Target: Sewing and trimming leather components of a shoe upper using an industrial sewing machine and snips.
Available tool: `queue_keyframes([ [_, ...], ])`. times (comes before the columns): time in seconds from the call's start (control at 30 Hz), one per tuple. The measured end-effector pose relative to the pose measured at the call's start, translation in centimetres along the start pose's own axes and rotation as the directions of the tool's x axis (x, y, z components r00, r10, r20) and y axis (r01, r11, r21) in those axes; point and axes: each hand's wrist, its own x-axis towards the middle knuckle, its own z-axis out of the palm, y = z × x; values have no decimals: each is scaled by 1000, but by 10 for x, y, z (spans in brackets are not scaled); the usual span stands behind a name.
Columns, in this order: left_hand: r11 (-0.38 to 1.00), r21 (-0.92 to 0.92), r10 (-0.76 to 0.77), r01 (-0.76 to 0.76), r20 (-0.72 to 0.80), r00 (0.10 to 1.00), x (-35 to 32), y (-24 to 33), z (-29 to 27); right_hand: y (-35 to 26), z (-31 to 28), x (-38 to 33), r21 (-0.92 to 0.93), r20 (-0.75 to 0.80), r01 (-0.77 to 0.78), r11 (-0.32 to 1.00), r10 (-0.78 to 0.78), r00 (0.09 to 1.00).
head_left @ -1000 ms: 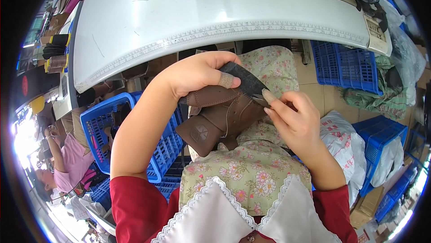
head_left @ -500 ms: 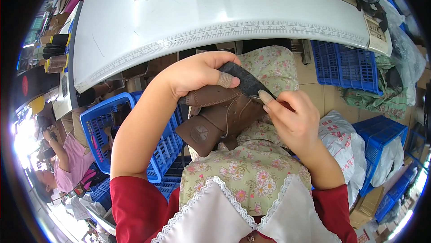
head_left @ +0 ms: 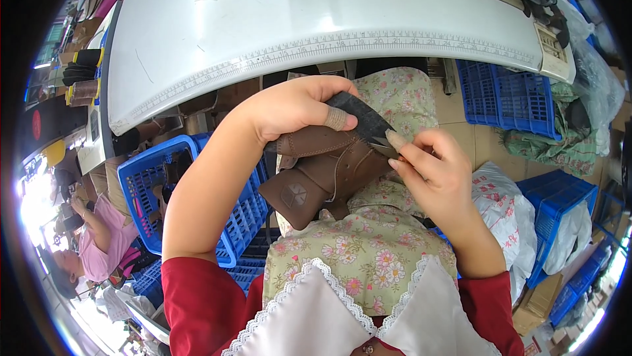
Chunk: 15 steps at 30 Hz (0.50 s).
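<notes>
My left hand is closed on a brown leather shoe upper, its thumb pressing the dark grey lining. A beige finger wrap covers part of that thumb. The upper lies over my lap, a stamped flap hanging at its left. My right hand, a covered fingertip among its pinched fingers, is closed on what look like thread snips. Their small pointed metal blades are at the lining's right edge; the handle is hidden in my palm.
A white sewing machine table with a printed ruler spans the far side. Blue crates stand at left and right. White plastic bags lie at my right. Another person sits at far left.
The upper and my left hand have shifted slightly right. My right fingers have moved a little right and opened somewhat, so more of the metal blades shows.
</notes>
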Motion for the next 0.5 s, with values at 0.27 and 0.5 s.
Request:
queue_keyframes([
  [0.27, 1000, 6, -1, 1, -9, 1000, -1, 1, 1, -4, -3, 0, -32, 12, 4, 999, -4, 1000],
  [0.5, 999, 36, 8, -7, -18, 1000, 1, 0, 2, -6, -1, 1, -78, 12, 12, 997, -12, 1000],
])
